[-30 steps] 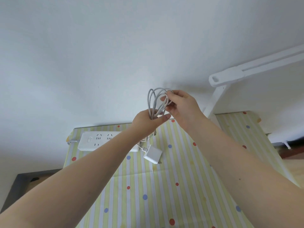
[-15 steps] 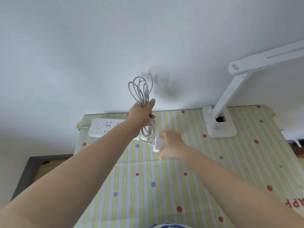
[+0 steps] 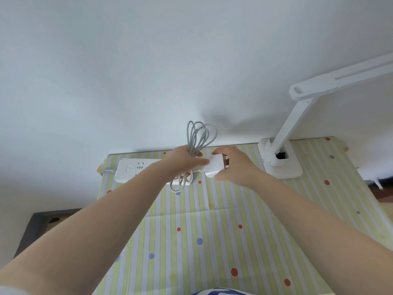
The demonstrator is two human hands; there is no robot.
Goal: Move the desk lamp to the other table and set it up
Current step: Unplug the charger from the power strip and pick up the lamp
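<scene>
Lamp (image 3: pixel 282 154) standing right of power strip (image 3: pixel 136 170). Left hand (image 3: pixel 185 160) clutching coiled cord (image 3: pixel 198 137); right hand (image 3: pixel 236 165) gripping adapter (image 3: pixel 214 167). Best aligning prongs squarely, pressing straight down.

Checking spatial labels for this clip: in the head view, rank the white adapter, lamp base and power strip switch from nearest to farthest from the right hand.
1. White adapter, held in the right hand.
2. Lamp base, to its right.
3. Power strip switch, far left.

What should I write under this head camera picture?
Left hand grips coiled cable; right hand holds white adapter above power strip.
</scene>
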